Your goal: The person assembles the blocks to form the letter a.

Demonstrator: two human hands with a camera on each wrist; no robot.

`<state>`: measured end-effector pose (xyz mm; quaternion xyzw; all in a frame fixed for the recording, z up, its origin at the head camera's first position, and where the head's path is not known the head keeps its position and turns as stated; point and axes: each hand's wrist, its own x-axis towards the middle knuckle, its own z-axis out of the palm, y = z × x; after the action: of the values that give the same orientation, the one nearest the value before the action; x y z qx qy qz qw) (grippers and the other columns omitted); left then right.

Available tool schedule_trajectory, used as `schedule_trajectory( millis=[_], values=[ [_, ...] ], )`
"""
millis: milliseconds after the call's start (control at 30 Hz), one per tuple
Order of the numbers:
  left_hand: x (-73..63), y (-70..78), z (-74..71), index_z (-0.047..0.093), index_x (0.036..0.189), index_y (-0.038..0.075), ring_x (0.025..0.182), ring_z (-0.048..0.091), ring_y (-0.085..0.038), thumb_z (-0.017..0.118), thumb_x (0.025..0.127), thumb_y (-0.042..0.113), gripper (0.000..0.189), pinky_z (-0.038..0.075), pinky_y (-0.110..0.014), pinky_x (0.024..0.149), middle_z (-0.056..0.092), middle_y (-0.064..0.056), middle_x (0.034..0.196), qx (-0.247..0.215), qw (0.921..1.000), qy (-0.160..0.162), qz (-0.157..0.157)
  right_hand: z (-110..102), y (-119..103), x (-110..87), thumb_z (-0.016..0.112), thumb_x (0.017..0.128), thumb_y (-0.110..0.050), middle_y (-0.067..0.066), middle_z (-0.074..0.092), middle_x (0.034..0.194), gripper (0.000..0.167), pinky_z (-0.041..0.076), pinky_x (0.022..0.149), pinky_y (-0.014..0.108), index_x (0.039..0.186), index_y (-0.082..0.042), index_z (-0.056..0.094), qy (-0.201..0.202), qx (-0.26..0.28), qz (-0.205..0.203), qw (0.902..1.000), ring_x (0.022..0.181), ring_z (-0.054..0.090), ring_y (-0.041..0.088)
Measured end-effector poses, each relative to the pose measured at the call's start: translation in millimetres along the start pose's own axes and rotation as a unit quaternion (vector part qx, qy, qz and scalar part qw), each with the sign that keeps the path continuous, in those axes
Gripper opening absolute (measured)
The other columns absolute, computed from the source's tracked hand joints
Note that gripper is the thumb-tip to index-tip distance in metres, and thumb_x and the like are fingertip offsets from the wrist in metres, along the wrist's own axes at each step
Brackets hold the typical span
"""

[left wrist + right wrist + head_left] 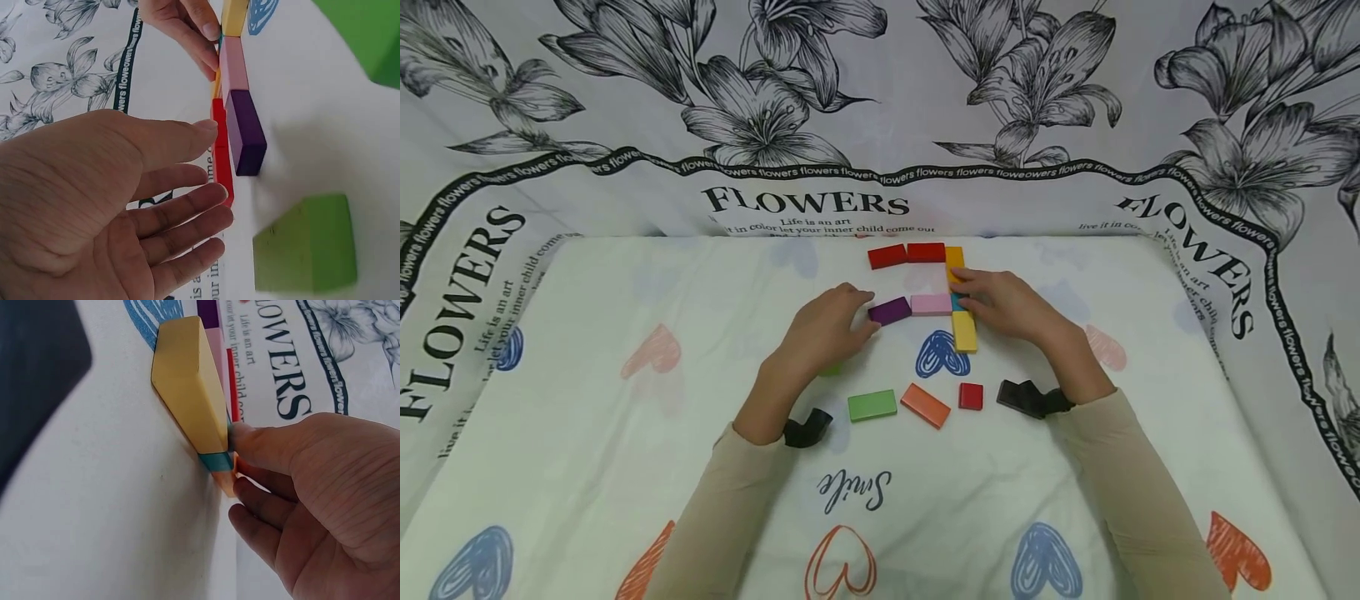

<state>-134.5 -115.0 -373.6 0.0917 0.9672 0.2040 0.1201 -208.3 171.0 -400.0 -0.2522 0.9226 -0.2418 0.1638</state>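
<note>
In the head view, my right hand (1007,304) pinches a small blue block (957,302) between thumb and fingers. That block sits in a column between an upper yellow block (954,257) and a lower yellow block (965,332). A pink block (931,305) adjoins the column's left side. Beside it lies a purple block (890,311), slightly tilted. Two red blocks (926,252) extend left from the column's top. My left hand (827,325) hovers around the purple block's left end, its fingers (181,215) extended and holding nothing in the left wrist view.
Nearer me lie a green block (872,406), an orange block (926,406) and a small red block (971,397). Another green block (831,369) is partly hidden by my left arm. Black wrist devices (808,427) sit by both wrists. A heart-printed cloth (580,467) covers the table.
</note>
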Motion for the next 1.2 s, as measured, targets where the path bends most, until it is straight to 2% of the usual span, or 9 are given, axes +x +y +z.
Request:
schedule_trajectory(
  millis=[133, 267, 500, 733, 867, 1000, 1200],
  values=[
    [-15.5, -11.7, -6.1, 0.057, 0.151, 0.008, 0.138, 0.060, -0.035, 0.069, 0.103, 0.031, 0.055, 0.051, -0.054, 0.116, 0.063, -0.016, 0.147, -0.008, 0.9999, 0.001, -0.008, -0.3, 1.2, -1.2, 0.063, 0.106, -0.016, 0.008, 0.045, 0.167, 0.044, 0.038, 0.126, 0.057, 0.149, -0.008, 0.058, 0.001, -0.005, -0.004, 1.0000, 0.158, 0.040, 0.038],
    [-29.9, -23.5, -12.7, 0.058, 0.151, 0.006, 0.138, 0.061, -0.037, 0.070, 0.102, 0.029, 0.056, 0.052, -0.056, 0.113, 0.063, -0.018, 0.146, -0.008, 0.9996, 0.019, -0.021, -2.3, 2.5, -1.5, 0.062, 0.107, -0.018, 0.009, 0.044, 0.168, 0.045, 0.037, 0.127, 0.057, 0.150, -0.008, 0.056, -0.008, -0.017, -0.001, 0.9998, 0.158, 0.039, 0.038],
    [-44.2, -26.9, -2.2, 0.063, 0.145, 0.003, 0.129, 0.067, -0.038, 0.075, 0.098, 0.036, 0.058, 0.059, -0.055, 0.102, 0.068, -0.019, 0.139, 0.008, 0.9987, 0.050, -0.010, -8.5, 7.9, -4.2, 0.062, 0.107, -0.016, 0.007, 0.044, 0.169, 0.045, 0.035, 0.127, 0.059, 0.151, -0.009, 0.056, -0.006, -0.028, 0.026, 0.9993, 0.159, 0.037, 0.038],
    [-67.6, -31.0, 2.3, 0.070, 0.134, 0.000, 0.113, 0.073, -0.038, 0.078, 0.095, 0.040, 0.056, 0.063, -0.055, 0.085, 0.074, -0.022, 0.127, 0.038, 0.9939, 0.078, -0.068, -1.0, 0.5, 0.6, 0.062, 0.107, -0.018, 0.005, 0.043, 0.170, 0.045, 0.035, 0.127, 0.058, 0.151, -0.011, 0.056, -0.015, 0.004, 0.021, 0.9997, 0.160, 0.034, 0.038],
    [-72.6, -29.9, 8.0, 0.073, 0.128, 0.000, 0.099, 0.076, -0.035, 0.076, 0.097, 0.038, 0.049, 0.062, -0.048, 0.071, 0.077, -0.021, 0.116, 0.027, 0.9930, 0.082, -0.080, -0.2, -0.6, 1.9, 0.062, 0.107, -0.018, 0.004, 0.044, 0.169, 0.044, 0.035, 0.128, 0.058, 0.150, -0.012, 0.057, -0.008, 0.006, 0.023, 0.9997, 0.160, 0.035, 0.037],
    [-72.6, -29.0, 15.6, 0.074, 0.126, 0.001, 0.089, 0.074, -0.030, 0.078, 0.095, 0.037, 0.047, 0.058, -0.041, 0.063, 0.078, -0.016, 0.108, 0.027, 0.9916, 0.092, -0.087, -0.6, -2.8, 3.3, 0.062, 0.107, -0.018, 0.005, 0.045, 0.168, 0.044, 0.036, 0.128, 0.058, 0.150, -0.010, 0.058, -0.002, 0.006, 0.015, 0.9999, 0.159, 0.037, 0.037],
    [-68.4, -26.3, 26.5, 0.074, 0.115, 0.003, 0.072, 0.060, -0.021, 0.083, 0.092, 0.038, 0.044, 0.043, -0.029, 0.055, 0.069, -0.010, 0.087, 0.018, 0.9926, 0.095, -0.073, -1.8, -3.9, 1.2, 0.062, 0.107, -0.018, 0.005, 0.045, 0.168, 0.044, 0.035, 0.128, 0.057, 0.150, -0.010, 0.057, -0.009, -0.004, 0.020, 0.9997, 0.159, 0.037, 0.037]
  ],
)
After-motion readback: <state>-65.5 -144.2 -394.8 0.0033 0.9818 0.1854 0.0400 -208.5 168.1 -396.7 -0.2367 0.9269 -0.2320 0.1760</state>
